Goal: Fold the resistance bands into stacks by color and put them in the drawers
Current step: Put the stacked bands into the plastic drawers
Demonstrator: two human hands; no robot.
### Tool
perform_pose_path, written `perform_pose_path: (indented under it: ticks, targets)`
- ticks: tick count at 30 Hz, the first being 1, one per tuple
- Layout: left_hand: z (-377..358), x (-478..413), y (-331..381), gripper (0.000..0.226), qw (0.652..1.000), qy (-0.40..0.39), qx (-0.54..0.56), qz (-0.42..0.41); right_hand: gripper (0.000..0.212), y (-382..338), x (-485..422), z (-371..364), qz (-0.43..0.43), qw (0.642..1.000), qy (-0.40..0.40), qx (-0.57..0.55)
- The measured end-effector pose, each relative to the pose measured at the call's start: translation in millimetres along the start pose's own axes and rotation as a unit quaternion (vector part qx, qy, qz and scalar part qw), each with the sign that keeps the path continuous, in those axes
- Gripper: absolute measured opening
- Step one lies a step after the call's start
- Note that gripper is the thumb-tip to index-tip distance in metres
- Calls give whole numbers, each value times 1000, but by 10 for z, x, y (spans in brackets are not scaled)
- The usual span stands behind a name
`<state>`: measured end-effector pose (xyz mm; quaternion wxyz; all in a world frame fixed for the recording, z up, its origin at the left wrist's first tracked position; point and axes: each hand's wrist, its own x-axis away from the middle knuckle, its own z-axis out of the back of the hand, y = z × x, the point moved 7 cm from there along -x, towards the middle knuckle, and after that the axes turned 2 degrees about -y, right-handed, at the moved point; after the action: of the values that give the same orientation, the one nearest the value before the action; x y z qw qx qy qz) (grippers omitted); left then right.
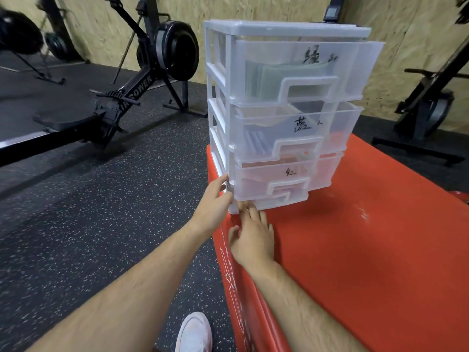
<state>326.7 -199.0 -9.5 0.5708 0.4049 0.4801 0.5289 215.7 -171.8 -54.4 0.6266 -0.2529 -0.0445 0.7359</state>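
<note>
Head view, the only one. The drawer unit (pixel 279 29) stands on the red box (pixel 355 250), at the box's far left corner. Top drawer (pixel 355 59): a folded green stack (pixel 266 74) shows through the front. Middle drawer (pixel 337 128): a pale blue-grey stack (pixel 253 143) towards its left side. Third drawer (pixel 322 171): a reddish tint inside, contents too blurred to confirm. Below it a lowest handle is visible; contents unreadable. No loose bands on the part of the box in front of the unit. Left hand (pixel 215 199) is against the unit's lower front-left post, fingers fairly straight and together, pressing the plastic, not curled round it as far as can be seen. Right hand (pixel 251 237) is just below, fingers straight and slightly apart, tips at the unit's base. Judgement: sorting and stowing look done or nearly so. The drawer fronts, especially the top one, seem to stand proud of the frame; what remains is likely squaring the unit and pushing the drawers home.
</note>
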Motion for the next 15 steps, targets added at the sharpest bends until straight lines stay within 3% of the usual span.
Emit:
perform_pose_path:
  ticks: [3, 5, 8, 15]
  targets:
    - [63, -46, -99, 80, 1000, -10, -4, -10, 42, -4, 210, 319, 49, 987, 143, -62]
    - [55, -98, -67, 87, 1000, -12, 3, -19, 51, -43, 255, 494, 71, 977, 195, -58]
    - [67, -121, 120, 73, 999, 15, -18, -32, 67, -106, 110, 592, 59, 983, 174, -24]
    - [161, -205, 236, 40, 992, 117, -1, -49, 75, -221, -184, 562, 33, 997, 70, 18]
